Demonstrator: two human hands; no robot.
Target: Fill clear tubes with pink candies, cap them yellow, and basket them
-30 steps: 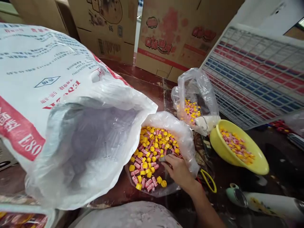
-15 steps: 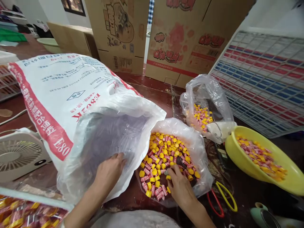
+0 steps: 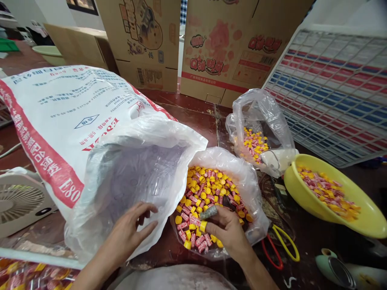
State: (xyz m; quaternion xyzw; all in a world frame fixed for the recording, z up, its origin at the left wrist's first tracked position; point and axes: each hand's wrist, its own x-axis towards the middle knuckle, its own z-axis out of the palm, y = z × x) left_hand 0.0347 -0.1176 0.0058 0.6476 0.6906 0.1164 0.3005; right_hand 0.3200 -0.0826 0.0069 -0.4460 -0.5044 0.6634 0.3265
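My left hand [image 3: 134, 225] is at the mouth of a large white sack [image 3: 99, 96] lying on its side, thumb and fingers apart, nothing visible between them. The sack's inside looks greyish, with clear plastic pieces showing. My right hand [image 3: 228, 231] hovers over a clear plastic bag [image 3: 246, 173] spread open, filled with small red-and-white tubes [image 3: 200, 241] and yellow caps [image 3: 223, 182]. One of its fingers has a grey wrap [image 3: 208, 212]. At its thumb tip is a small yellow-capped tube [image 3: 203, 226], seemingly pinched; the fingers partly hide the grip.
Behind stand printed cardboard boxes [image 3: 208, 52]. Another plastic bag [image 3: 266, 108] and a yellow basin [image 3: 329, 217], both with similar pieces, are to the right, near a white wire rack [image 3: 326, 92]. Red-and-yellow-handled scissors [image 3: 286, 245] lie close by. A white fan [image 3: 24, 201] stands left.
My left hand has opened, its thumb spreading from the fingers. The right hand has lifted slightly from the pile, with a yellow-capped tube now at its thumb. The view has shifted slightly.
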